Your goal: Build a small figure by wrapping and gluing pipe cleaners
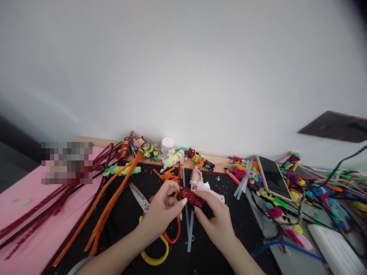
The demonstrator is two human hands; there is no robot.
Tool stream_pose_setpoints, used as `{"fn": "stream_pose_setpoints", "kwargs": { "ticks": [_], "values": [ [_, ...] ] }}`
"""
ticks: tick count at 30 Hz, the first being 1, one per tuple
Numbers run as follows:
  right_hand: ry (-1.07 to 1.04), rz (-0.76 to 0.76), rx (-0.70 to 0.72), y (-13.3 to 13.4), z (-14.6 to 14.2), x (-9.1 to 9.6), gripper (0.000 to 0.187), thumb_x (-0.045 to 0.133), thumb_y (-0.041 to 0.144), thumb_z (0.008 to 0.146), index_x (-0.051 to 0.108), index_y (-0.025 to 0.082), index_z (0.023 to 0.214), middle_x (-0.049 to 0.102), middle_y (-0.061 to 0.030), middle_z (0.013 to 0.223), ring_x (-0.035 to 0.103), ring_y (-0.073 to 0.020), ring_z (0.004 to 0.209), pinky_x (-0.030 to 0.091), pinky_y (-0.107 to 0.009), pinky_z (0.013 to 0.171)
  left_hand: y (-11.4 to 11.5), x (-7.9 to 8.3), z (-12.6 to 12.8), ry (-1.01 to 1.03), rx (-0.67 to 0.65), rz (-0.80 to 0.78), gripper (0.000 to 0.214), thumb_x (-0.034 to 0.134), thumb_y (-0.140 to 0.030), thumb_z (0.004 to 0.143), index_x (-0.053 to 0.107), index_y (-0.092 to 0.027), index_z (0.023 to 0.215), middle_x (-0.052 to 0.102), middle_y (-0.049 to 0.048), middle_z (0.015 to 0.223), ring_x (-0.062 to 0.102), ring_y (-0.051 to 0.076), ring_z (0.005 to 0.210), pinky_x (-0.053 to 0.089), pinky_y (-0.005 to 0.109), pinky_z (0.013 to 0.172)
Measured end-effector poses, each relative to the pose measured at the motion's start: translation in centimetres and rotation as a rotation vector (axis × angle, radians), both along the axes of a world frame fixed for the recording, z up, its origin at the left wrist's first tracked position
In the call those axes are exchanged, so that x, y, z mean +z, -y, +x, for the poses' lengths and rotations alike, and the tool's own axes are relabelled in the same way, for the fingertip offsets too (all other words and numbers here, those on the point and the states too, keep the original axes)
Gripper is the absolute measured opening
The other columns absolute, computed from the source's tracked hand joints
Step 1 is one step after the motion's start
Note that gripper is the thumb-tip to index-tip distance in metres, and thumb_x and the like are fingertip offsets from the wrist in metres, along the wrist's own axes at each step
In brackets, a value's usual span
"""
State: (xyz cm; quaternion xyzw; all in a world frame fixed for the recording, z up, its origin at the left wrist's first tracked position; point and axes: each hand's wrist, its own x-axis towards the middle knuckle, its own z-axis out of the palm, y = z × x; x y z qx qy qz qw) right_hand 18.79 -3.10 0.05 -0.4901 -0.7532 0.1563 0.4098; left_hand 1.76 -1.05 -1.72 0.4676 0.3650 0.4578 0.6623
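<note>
Both hands meet over the black mat (229, 240), on a small dark-red, glittery twisted pipe-cleaner piece (192, 198). The fingers of my left hand (163, 210) pinch its left end, and my right hand (216, 215) grips the right end between thumb and fingers. Under my left wrist lies a pair of scissors (155, 260) with yellow and red handles, blades pointing away to the left. Translucent glue sticks (189, 233) lie between my forearms. Just behind the red piece is a pale pink glue gun (210, 190), partly hidden by my right hand.
Orange pipe cleaners (106, 217) and dark-red ones (37, 210) stretch across the left side, partly over a pink board (31, 183). A white cup-shaped container (168, 147) stands by the wall among colourful pipe-cleaner figures (146, 147). At right are a phone (273, 177), a white power strip (334, 248) and cables.
</note>
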Motion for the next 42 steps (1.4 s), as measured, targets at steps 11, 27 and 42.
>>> {"fn": "stream_pose_setpoints", "kwargs": {
  "ticks": [11, 27, 42],
  "values": [
    [0.022, 0.087, 0.007, -0.11, 0.35, -0.55, 0.034, 0.055, 0.014, 0.081, 0.062, 0.026, 0.112, 0.069, -0.0061, 0.102, 0.065, -0.0198, 0.095, 0.054, -0.032, 0.083, -0.05, 0.11, -0.10, -0.040, -0.010, -0.015, 0.026, 0.059, -0.027, 0.080, 0.036, -0.021, 0.089, 0.046, -0.0066, 0.075, 0.049, 0.003, 0.047, 0.043, 0.018, 0.046],
    [-0.014, 0.060, -0.016, -0.18, -0.08, 0.08, 0.026, 0.058, 0.016, 0.077, 0.066, 0.023, 0.101, 0.071, -0.0062, 0.094, 0.067, -0.0205, 0.088, 0.056, -0.033, 0.078, 0.11, 0.62, -0.11, -0.086, -0.042, 0.000, 0.025, 0.061, -0.024, 0.078, 0.039, -0.021, 0.088, 0.050, -0.0047, 0.082, 0.050, 0.003, 0.048, 0.037, 0.016, 0.044],
    [-0.048, 0.030, -0.004, -0.21, 0.06, -0.19, 0.025, 0.059, 0.015, 0.078, 0.064, 0.023, 0.101, 0.070, -0.0059, 0.096, 0.066, -0.0196, 0.090, 0.054, -0.032, 0.081, 0.16, 0.66, -0.13, -0.102, -0.048, 0.012, 0.023, 0.060, -0.025, 0.079, 0.038, -0.021, 0.087, 0.048, -0.0043, 0.083, 0.050, 0.003, 0.048, 0.036, 0.016, 0.044]
  ]
}}
